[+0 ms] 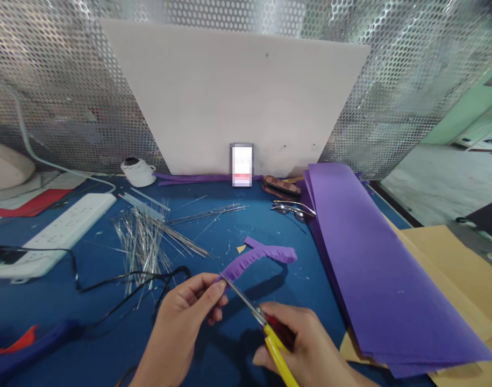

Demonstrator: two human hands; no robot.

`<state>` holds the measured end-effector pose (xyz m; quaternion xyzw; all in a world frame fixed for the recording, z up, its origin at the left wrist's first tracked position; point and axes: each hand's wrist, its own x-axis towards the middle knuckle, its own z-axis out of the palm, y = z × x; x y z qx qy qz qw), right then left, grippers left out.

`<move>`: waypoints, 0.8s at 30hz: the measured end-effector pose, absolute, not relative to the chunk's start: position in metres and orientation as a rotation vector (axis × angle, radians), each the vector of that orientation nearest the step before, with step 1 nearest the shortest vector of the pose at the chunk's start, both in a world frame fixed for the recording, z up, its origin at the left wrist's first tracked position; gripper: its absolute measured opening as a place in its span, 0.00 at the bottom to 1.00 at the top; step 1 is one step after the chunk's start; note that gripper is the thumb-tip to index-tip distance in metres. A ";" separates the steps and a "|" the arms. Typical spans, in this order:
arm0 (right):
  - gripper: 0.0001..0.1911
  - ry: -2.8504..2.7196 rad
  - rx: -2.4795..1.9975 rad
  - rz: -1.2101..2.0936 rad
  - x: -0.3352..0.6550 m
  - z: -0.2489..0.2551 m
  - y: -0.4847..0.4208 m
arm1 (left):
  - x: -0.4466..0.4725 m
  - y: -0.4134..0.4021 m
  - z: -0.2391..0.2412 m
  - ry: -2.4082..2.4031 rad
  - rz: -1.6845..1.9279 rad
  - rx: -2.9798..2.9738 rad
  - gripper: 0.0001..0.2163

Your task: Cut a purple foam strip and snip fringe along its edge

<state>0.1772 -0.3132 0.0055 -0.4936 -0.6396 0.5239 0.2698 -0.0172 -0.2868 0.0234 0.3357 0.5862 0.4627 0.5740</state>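
Between thumb and fingers, my left hand [195,303] pinches one end of a ruffled purple paper strip [248,258]. The strip curves away to the right above the blue table, and its far part folds back on itself. My right hand [300,338] grips a pair of scissors [276,346] with yellow and red handles. Their metal blades reach up and left to the strip, right by my left fingertips. Whether the blades touch the paper or sit around it, I cannot tell. A tiny tan paper scrap [241,249] lies near the strip.
Purple paper sheets [375,258] lie over tan paper [463,269] at right. Thin wires [144,242], a black cable [108,279], a white power strip [64,231] and a blue-handled tool [36,344] are at left. Glasses [294,209], a checked pouch [280,187] and a phone [242,164] stand farther back.
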 end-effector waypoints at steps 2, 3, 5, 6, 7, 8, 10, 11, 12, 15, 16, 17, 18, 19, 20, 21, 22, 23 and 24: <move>0.17 -1.719 -1.332 1.414 0.177 0.005 -0.313 | -0.017 -0.287 0.023 1.369 1.089 0.771 0.11; 0.17 -1.722 -1.333 1.408 0.177 0.005 -0.313 | -0.017 -0.287 0.023 1.365 1.091 0.766 0.11; 0.17 -1.724 -1.334 1.397 0.176 0.004 -0.313 | -0.017 -0.287 0.023 1.355 1.094 0.765 0.11; 0.18 -1.722 -1.336 1.396 0.176 0.004 -0.313 | -0.017 -0.287 0.023 1.350 1.094 0.769 0.11; 0.17 -1.722 -1.340 1.396 0.176 0.004 -0.313 | -0.017 -0.287 0.023 1.348 1.092 0.773 0.10; 0.17 -1.722 -1.341 1.395 0.175 0.004 -0.313 | -0.017 -0.287 0.023 1.345 1.090 0.777 0.10; 0.17 -1.724 -1.336 1.390 0.175 0.004 -0.314 | -0.017 -0.287 0.023 1.343 1.089 0.770 0.10; 0.17 -1.720 -1.324 1.396 0.176 0.003 -0.314 | -0.017 -0.287 0.023 1.340 1.087 0.761 0.10; 0.18 -1.708 -1.305 1.415 0.176 0.002 -0.314 | -0.017 -0.287 0.023 1.335 1.087 0.751 0.11; 0.21 -1.624 -1.229 1.556 0.178 -0.001 -0.315 | -0.018 -0.287 0.023 1.310 1.081 0.714 0.10; 0.21 -1.591 -1.202 1.606 0.178 -0.002 -0.316 | -0.018 -0.287 0.023 1.301 1.079 0.701 0.10; 0.21 -1.562 -1.180 1.645 0.179 -0.003 -0.316 | -0.018 -0.287 0.023 1.291 1.077 0.689 0.10; 0.21 -1.540 -1.164 1.672 0.179 -0.004 -0.316 | -0.018 -0.287 0.023 1.282 1.074 0.679 0.10; 0.21 -1.523 -1.151 1.689 0.179 -0.005 -0.316 | -0.018 -0.287 0.023 1.276 1.072 0.671 0.10; 0.21 -1.512 -1.142 1.698 0.180 -0.006 -0.315 | -0.018 -0.287 0.023 1.270 1.070 0.663 0.09; 0.21 -1.507 -1.137 1.702 0.180 -0.007 -0.315 | -0.018 -0.287 0.023 1.263 1.067 0.658 0.09; 0.21 -1.505 -1.135 1.700 0.180 -0.008 -0.315 | -0.019 -0.287 0.023 1.256 1.063 0.652 0.09; 0.21 -1.503 -1.134 1.698 0.180 -0.009 -0.316 | -0.019 -0.286 0.023 1.249 1.058 0.645 0.09; 0.20 -1.500 -1.133 1.699 0.180 -0.010 -0.316 | -0.019 -0.286 0.023 1.243 1.053 0.636 0.09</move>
